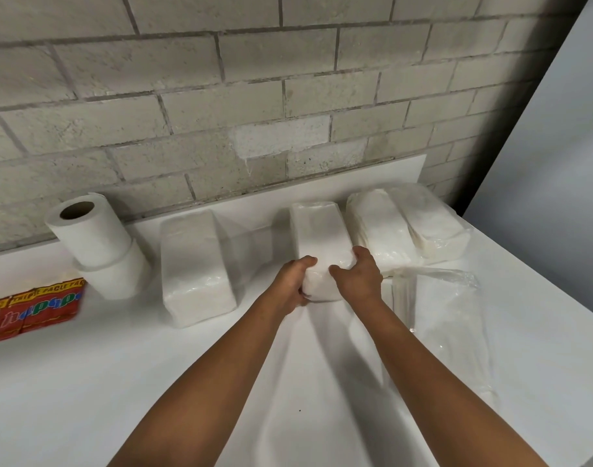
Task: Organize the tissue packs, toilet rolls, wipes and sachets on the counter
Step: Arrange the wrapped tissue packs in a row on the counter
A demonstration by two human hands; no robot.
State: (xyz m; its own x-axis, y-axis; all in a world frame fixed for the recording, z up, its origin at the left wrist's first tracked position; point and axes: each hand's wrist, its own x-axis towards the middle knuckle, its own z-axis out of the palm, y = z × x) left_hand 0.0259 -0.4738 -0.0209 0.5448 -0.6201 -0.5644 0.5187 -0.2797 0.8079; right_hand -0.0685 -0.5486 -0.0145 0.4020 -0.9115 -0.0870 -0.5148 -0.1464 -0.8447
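While both hands met at the middle of the table, the scene stood as follows.

Left hand: the left hand (293, 281) curled around the near left corner of the white plastic-wrapped tissue pack at the centre (322, 244), fingers over its top edge and thumb low on its near face.

Right hand: the right hand (357, 276) gripped the near right corner of the same pack, fingers bent over the top and thumb pointing left across the near face.

Centre tissue pack: it lay lengthwise on the white table (119, 382), its far end near the wall.

Left tissue pack: a second white wrapped tissue pack (195, 267) lay to the left, apart from the held one, with a gap between them.

Right tissue packs: two bulkier clear-wrapped white tissue packs (409, 224) lay side by side just right of the held pack, the nearer one touching or almost touching it.

Clear plastic wrapper: a loose, crumpled transparent wrapper (443, 318) lay on the near right of the table.

Toilet rolls: two white toilet rolls with a brown cardboard core (96, 244) stood stacked at the far left, the upper one tilted.

Sachets: a strip of red printed sachets (32, 308) lay at the left edge, near the rolls.

Wall: a grey block wall (221, 96) ran behind the table.
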